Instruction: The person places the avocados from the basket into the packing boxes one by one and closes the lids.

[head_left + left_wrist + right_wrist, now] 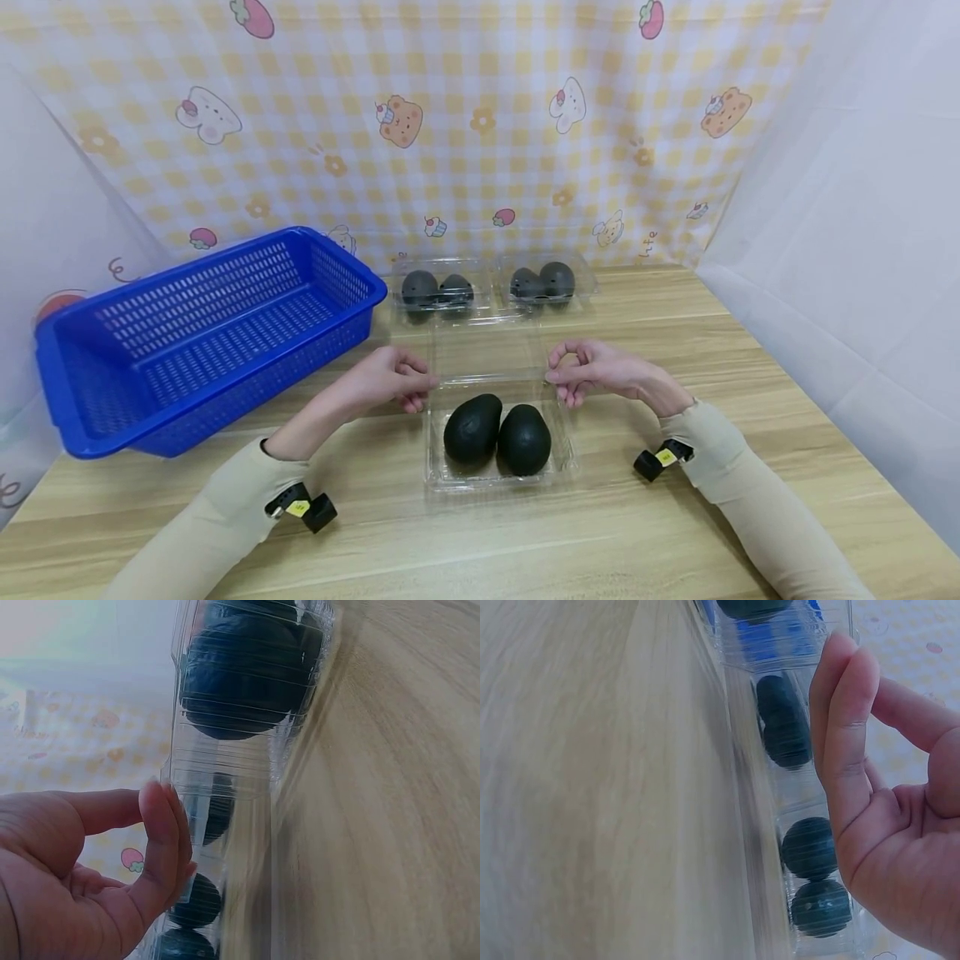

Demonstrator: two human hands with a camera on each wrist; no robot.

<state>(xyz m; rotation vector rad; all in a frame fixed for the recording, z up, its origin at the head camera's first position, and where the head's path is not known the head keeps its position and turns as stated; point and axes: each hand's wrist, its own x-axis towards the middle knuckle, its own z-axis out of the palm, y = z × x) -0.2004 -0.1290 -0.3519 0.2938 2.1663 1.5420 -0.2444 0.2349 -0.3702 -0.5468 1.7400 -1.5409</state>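
An open clear plastic clamshell box (498, 483) sits in the middle of the table, its lid (487, 350) folded back away from me. Two dark green avocados, a longer one (472, 429) and a rounder one (524, 440), lie side by side in its base. At the left end of the hinge, my left hand (386, 379) pinches the box's edge between thumb and fingers. My right hand (596, 371) pinches the opposite edge at the same height. In the left wrist view, those fingertips meet at the rim, beside the avocado (236, 675) seen through the ribbed wall.
Two closed clamshell boxes, left (480, 279) and right (585, 279), stand at the back by the checked curtain (480, 167), each with two avocados. To the left is a blue perforated basket (322, 342). White sheeting hangs along both sides.
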